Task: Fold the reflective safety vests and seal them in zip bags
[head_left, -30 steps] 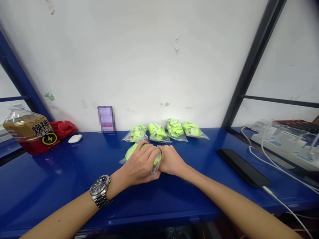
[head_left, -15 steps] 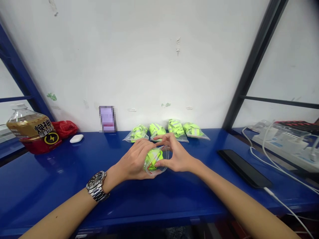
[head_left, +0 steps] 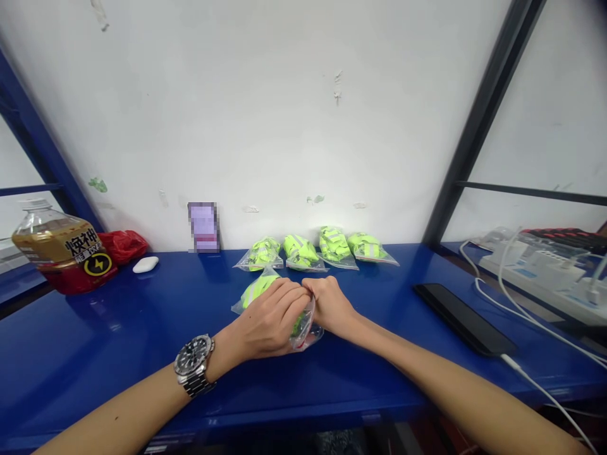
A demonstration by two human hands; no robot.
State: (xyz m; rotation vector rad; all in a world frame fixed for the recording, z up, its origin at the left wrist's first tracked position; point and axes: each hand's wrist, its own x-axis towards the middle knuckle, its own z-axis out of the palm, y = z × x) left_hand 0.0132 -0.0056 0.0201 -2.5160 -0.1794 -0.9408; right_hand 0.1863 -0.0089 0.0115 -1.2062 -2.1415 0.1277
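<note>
A clear zip bag [head_left: 257, 289] with folded fluorescent yellow-green fabric and pale reflective strips in it lies above the blue table, at the middle. My left hand [head_left: 275, 316] is wrapped over the bag, fingers closed on it, and covers much of it. At the bag's right-hand mouth, my right hand [head_left: 329, 304] pinches the plastic edge; its fingertips are partly hidden. The mouth shows a red line and faces right. Behind my hands, several similar filled bags [head_left: 302, 251] rest in a row by the wall.
On the left stand a large drink bottle [head_left: 64, 249], a red plastic bag [head_left: 124, 245] and a white earbud case [head_left: 145, 265]. A blurred-out phone [head_left: 205, 227] leans on the wall. To the right lie a black phone [head_left: 462, 319] on a cable and a power strip [head_left: 545, 268].
The bag has turned from mouth-towards-me to lying sideways, its filled end now out to the left of my left hand. My right hand has closed from spread fingers at the mouth onto its edge.
</note>
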